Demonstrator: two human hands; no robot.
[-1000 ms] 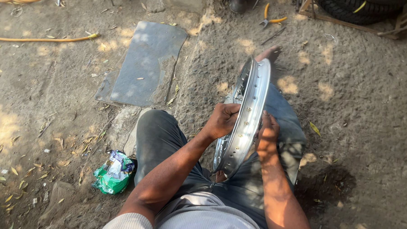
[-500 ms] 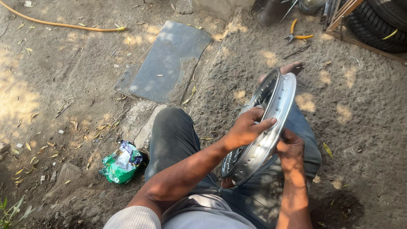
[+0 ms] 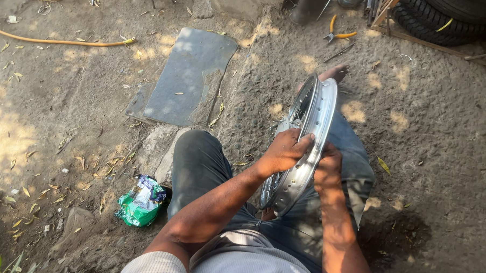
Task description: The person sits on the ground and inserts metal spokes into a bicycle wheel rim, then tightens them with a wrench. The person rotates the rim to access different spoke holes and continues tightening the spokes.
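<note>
Dirt ground (image 3: 65,146), sun-dappled, strewn with dry leaves. Flat grey slab (image 3: 188,78) lies toward its far edge; black tyres (image 3: 446,20) sit at the far right corner. A person sits on the ground, chrome spoked wheel rim (image 3: 313,133) standing on edge between the legs (spokes only partly visible). Left hand (image 3: 283,151), grip closed over the rim's near-left flange. Right hand (image 3: 328,169), grip wrapped on the rim's outer right side. Orange hose (image 3: 58,40) far left. Crumpled green wrapper (image 3: 140,201) beside the left knee. Orange-handled pliers (image 3: 337,34) near the tyres.
</note>
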